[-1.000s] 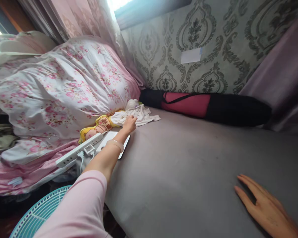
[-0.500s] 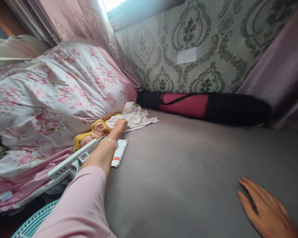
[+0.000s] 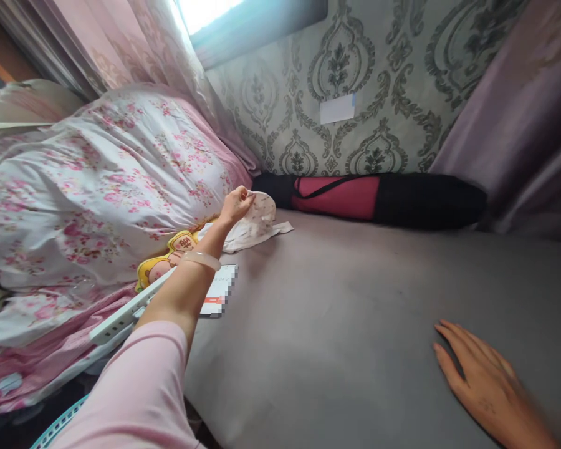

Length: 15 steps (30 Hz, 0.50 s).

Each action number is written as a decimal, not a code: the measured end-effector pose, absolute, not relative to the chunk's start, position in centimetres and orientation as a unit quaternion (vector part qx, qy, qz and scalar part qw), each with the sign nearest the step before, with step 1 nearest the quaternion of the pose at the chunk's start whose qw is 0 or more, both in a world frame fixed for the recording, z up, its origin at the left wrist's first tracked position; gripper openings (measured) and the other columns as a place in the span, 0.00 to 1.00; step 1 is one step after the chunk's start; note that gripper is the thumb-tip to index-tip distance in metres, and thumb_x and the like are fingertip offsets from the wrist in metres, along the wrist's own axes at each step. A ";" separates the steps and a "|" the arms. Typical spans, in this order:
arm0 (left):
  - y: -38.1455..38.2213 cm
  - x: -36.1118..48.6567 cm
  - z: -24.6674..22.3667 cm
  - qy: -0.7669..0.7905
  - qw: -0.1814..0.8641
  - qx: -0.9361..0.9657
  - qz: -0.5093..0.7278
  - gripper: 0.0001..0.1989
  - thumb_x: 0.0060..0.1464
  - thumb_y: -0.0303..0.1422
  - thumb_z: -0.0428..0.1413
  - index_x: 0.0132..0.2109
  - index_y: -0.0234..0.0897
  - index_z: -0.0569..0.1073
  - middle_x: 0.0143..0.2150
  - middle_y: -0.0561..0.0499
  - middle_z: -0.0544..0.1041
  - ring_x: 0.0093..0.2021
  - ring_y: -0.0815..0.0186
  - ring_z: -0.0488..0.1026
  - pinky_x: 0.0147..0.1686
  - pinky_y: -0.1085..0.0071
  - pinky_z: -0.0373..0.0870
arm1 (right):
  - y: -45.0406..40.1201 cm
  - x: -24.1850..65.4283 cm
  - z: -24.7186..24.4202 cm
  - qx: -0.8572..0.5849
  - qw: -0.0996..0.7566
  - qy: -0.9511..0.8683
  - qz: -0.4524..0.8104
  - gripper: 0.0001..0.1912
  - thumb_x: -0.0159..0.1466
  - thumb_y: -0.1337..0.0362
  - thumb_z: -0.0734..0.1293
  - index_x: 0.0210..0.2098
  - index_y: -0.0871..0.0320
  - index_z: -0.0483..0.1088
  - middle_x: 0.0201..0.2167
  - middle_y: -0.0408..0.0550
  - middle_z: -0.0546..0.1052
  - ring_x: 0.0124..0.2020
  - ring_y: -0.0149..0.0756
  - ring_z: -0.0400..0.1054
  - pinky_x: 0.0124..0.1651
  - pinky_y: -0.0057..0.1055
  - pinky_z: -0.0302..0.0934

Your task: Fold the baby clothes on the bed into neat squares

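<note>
My left hand (image 3: 237,204) pinches the upper edge of a white patterned cloth (image 3: 258,223), part of which hangs raised while the rest lies on the grey bed surface (image 3: 336,312). A pale bangle circles my left wrist. My right hand (image 3: 484,380) rests palm down on the grey surface at the lower right, its fingers spread and nothing in them. Under my left forearm lie a white sheet with a red mark (image 3: 219,292) and a yellow cartoon cushion (image 3: 156,269), both partly hidden.
A white power strip (image 3: 116,321) runs along the left edge of the bed, beside floral bedding (image 3: 135,168). A long black and red bag (image 3: 339,198) lies against the patterned wall. Part of a teal basket (image 3: 63,424) shows at the lower left.
My left hand has risen away from the bed, lifting part of the white cloth. The view has shifted slightly; my right hand still lies flat.
</note>
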<state>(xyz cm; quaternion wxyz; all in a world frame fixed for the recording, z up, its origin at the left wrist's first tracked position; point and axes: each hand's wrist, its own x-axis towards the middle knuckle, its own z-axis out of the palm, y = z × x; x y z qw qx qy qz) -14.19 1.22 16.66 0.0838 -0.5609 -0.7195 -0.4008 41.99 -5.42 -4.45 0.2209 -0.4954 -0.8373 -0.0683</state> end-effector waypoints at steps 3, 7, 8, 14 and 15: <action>1.7 -11.2 18.1 -0.682 0.016 -0.529 -0.505 0.11 0.51 0.38 0.55 0.28 0.38 0.63 0.24 0.56 0.66 0.26 0.70 0.63 0.30 0.74 0.61 | -5.4 42.1 -4.8 -0.499 0.214 -0.837 -0.063 0.29 0.67 0.49 0.50 0.55 0.61 0.65 0.56 0.57 0.70 0.58 0.51 0.63 0.60 0.52 0.55; 1.7 -6.5 19.3 -0.603 -0.184 -0.427 -0.648 0.10 0.54 0.35 0.54 0.30 0.37 0.62 0.23 0.58 0.64 0.21 0.72 0.62 0.25 0.74 0.63 | -5.5 41.9 -4.7 -0.501 0.222 -0.834 -0.057 0.29 0.67 0.50 0.50 0.55 0.62 0.66 0.57 0.57 0.70 0.58 0.51 0.63 0.60 0.51 0.56; 1.5 -5.3 19.5 -0.576 -0.233 -0.409 -0.668 0.09 0.53 0.34 0.55 0.30 0.37 0.62 0.23 0.58 0.65 0.21 0.72 0.63 0.26 0.73 0.65 | -5.6 41.9 -4.6 -0.503 0.223 -0.833 -0.054 0.29 0.67 0.50 0.50 0.55 0.62 0.67 0.57 0.57 0.70 0.58 0.51 0.63 0.60 0.51 0.56; -0.2 1.0 19.6 -0.460 -0.380 -0.363 -0.716 0.11 0.49 0.27 0.61 0.29 0.35 0.63 0.24 0.57 0.66 0.24 0.74 0.68 0.31 0.72 0.71 | -5.0 41.1 -2.2 -0.513 0.203 -0.834 0.007 0.25 0.65 0.54 0.53 0.50 0.62 0.71 0.53 0.59 0.73 0.54 0.53 0.67 0.55 0.52 0.61; -0.5 2.0 19.5 -0.448 -0.392 -0.359 -0.719 0.11 0.49 0.27 0.60 0.30 0.35 0.63 0.25 0.57 0.67 0.24 0.74 0.69 0.32 0.71 0.72 | -4.9 40.4 -1.2 -0.512 0.203 -0.834 0.030 0.24 0.65 0.55 0.53 0.47 0.61 0.72 0.51 0.59 0.74 0.53 0.53 0.68 0.54 0.51 0.62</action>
